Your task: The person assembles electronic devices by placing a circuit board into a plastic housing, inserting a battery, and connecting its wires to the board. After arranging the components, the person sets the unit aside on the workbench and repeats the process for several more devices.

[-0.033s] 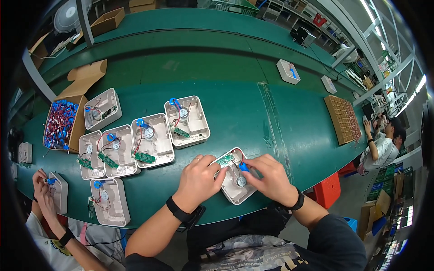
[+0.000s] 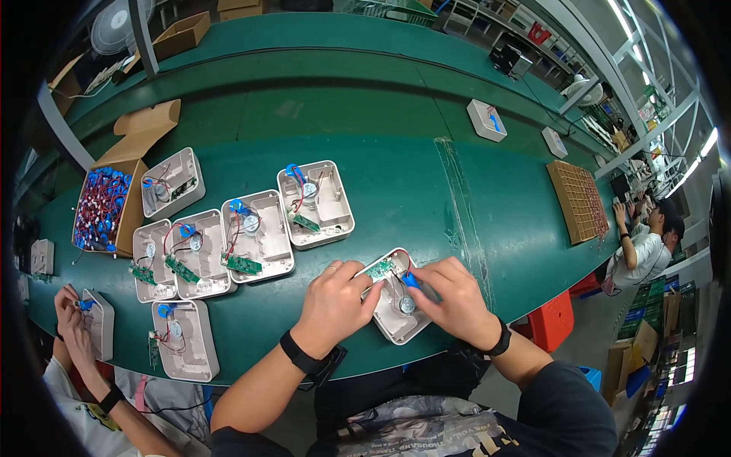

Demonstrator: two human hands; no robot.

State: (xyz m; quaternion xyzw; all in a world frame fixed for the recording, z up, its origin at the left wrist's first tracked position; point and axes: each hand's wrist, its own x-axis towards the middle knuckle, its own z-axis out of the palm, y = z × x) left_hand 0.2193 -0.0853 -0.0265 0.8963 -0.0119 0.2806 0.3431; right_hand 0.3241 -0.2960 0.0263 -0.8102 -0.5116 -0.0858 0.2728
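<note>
A pale grey plastic housing (image 2: 398, 329) lies tilted on the table in front of me. Inside it are a green circuit board (image 2: 380, 270), a round silver speaker (image 2: 406, 305) and thin wires. My left hand (image 2: 335, 299) is closed at the housing's upper left side, its thumb and fingers on the wall beside the board. Between the thumb and fingers of my right hand (image 2: 454, 298) is a blue round part (image 2: 411, 280) on wires, over the housing's right side. The right fingertips partly hide this part.
Several similar housings (image 2: 257, 236) with boards and blue parts stand on the green table (image 2: 388, 183) to the left. Behind them is a carton (image 2: 131, 206) of blue wired parts. A co-worker's hands (image 2: 72, 320) work at far left. A divided tray (image 2: 576, 202) lies at right.
</note>
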